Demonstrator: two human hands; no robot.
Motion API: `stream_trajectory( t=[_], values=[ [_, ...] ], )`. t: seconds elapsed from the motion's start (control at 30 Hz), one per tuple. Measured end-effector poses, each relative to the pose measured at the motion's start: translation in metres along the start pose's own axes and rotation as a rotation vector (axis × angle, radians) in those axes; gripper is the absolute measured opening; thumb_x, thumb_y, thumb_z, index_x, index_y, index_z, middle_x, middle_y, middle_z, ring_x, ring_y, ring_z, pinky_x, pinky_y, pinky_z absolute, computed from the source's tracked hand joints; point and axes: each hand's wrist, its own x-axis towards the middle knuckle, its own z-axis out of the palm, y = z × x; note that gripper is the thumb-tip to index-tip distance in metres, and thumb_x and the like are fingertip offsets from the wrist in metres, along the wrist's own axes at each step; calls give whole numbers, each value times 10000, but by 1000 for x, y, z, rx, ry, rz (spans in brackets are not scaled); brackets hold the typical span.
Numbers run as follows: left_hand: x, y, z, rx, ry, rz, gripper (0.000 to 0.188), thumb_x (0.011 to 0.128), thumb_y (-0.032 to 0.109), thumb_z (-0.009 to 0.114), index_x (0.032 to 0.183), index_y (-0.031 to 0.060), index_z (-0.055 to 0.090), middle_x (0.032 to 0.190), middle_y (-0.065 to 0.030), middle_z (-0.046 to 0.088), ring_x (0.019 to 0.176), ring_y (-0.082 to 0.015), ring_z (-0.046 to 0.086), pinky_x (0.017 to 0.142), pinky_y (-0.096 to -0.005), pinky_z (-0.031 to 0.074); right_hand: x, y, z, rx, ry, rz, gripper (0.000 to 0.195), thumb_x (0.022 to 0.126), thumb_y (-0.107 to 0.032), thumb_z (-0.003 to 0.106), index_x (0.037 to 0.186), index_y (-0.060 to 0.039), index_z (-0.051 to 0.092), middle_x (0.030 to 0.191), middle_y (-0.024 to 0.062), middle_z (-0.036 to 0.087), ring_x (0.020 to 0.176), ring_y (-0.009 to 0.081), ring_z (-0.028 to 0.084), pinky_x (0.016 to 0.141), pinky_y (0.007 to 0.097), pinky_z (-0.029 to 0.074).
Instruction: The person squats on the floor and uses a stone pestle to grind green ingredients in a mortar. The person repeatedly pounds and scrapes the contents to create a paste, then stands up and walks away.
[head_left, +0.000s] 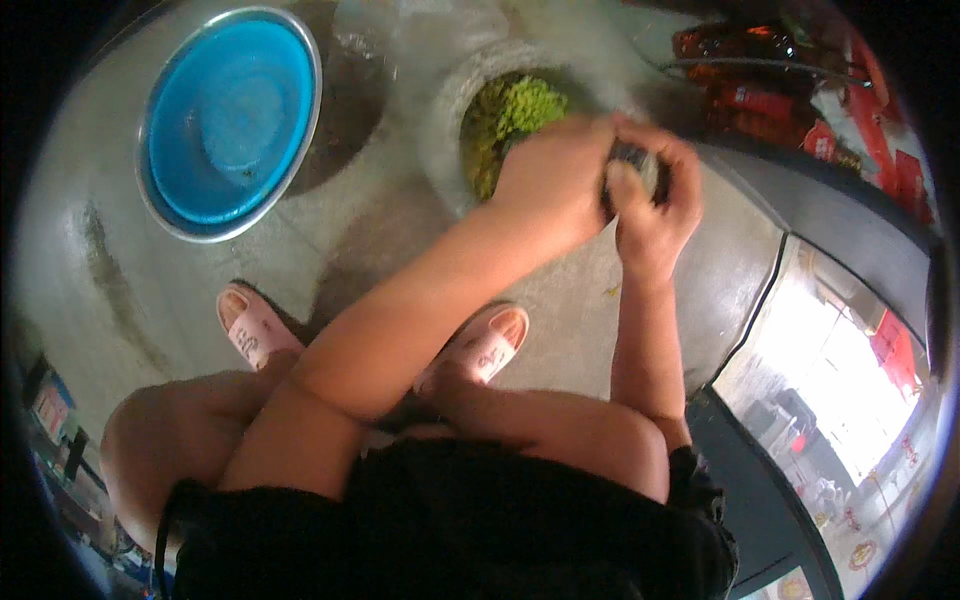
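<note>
A round stone mortar (444, 124) stands on the floor before me, holding bright green chopped plant matter (534, 106) and darker, wetter mash (480, 150) along its left side. My left hand (556, 166) is closed, slightly blurred, over the mortar's right part and hides much of its inside. A dark, thick pestle-like thing (634, 156) shows between my hands; its full shape is covered. My right hand (661, 217) grips its near end from the right, thumb and fingers curled around it. The two hands meet at this piece.
A blue basin (225, 127) with a metal rim lies to the left on the concrete floor (345, 247). At upper right are bottles and red packages (757, 109) by a dark grey furniture edge (847, 195). Pink slippers (255, 330) are on my feet.
</note>
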Motion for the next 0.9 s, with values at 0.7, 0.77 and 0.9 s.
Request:
stream_trajectory(
  t=[0.7, 0.77, 0.9],
  values=[
    [-12, -67, -45, -600, 568, -261, 418, 955, 333, 548, 1107, -47, 635, 1071, -156, 676, 1012, -208, 602, 914, -318, 440, 7, -51, -20, 177, 30, -420, 456, 757, -31, 657, 1185, -62, 502, 1079, 178, 629, 1024, 328, 627, 917, 444, 501],
    [-11, -69, -44, -601, 566, -250, 402, 966, 318, 523, 1106, -41, 641, 1080, -154, 678, 1016, -205, 601, 915, -318, 437, 8, -73, -35, 317, 70, -465, 448, 774, -79, 623, 1205, -79, 501, 1092, 200, 620, 1007, 365, 630, 904, 504, 515],
    [-10, -72, -42, -590, 547, -254, 393, 980, 294, 475, 1124, -31, 642, 1122, -164, 668, 1035, -253, 605, 935, -331, 431, 10, -51, -31, 194, 106, -531, 469, 722, -62, 724, 1148, -82, 530, 994, 142, 650, 941, 278, 644, 853, 403, 522]
  ],
)
